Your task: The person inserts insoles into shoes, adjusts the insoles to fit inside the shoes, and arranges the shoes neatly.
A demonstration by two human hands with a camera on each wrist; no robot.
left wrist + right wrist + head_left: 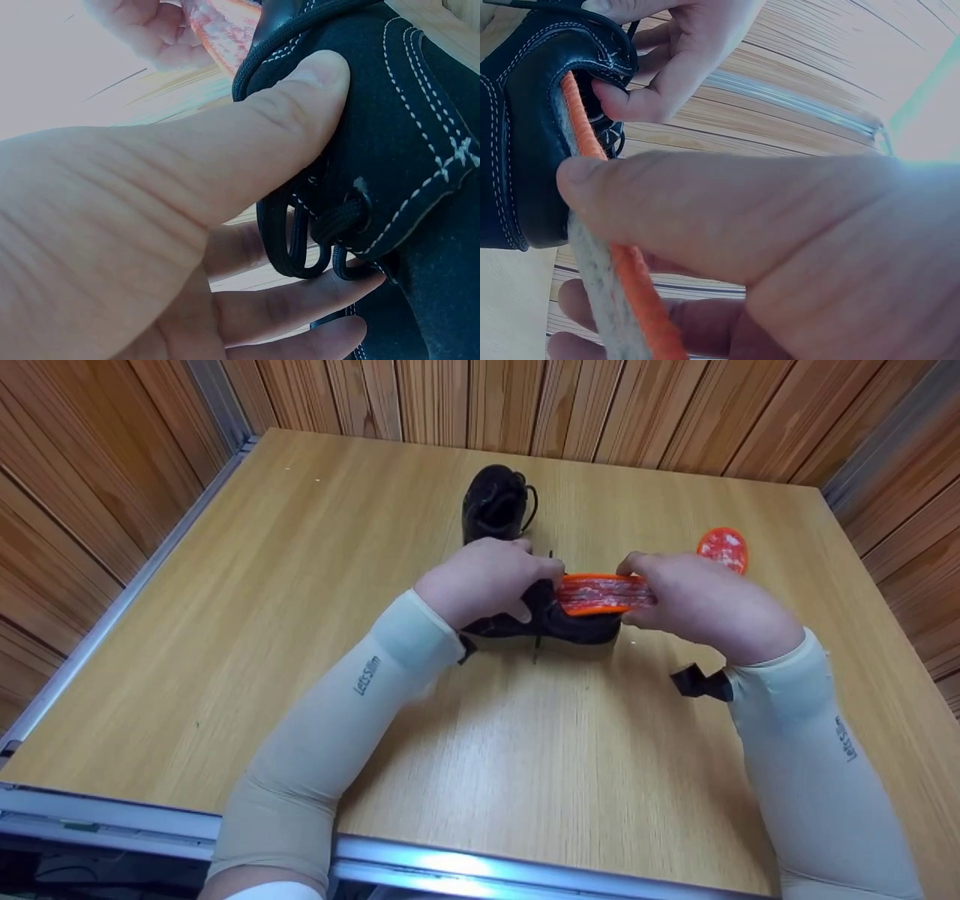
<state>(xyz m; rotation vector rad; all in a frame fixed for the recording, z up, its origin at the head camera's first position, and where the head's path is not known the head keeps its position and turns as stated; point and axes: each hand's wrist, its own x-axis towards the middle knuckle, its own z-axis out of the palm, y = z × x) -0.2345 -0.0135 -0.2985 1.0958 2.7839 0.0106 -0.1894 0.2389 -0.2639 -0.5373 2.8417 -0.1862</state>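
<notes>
A black lace-up shoe point(581, 628) with white stitching lies on the table, its opening towards the right. My left hand point(484, 581) holds it by the laced upper, the thumb point(322, 75) on the dark outer face and the other fingers behind the laces point(330, 240). An insole point(600, 594) with a mottled red-and-white face and an orange edge reaches into the shoe's opening. Its outer end is gripped by my right hand point(701, 600), whose thumb point(592, 180) lies across the insole beside the heel collar point(536, 135). The insole's front part is hidden inside the shoe.
Behind my left hand stands a second black shoe point(495, 502) with a loose lace loop. Another red-and-orange insole point(724, 549) lies beyond my right hand, partly covered by it. Wood-panelled walls point(502, 405) border the wooden table point(465, 750) at the back and sides.
</notes>
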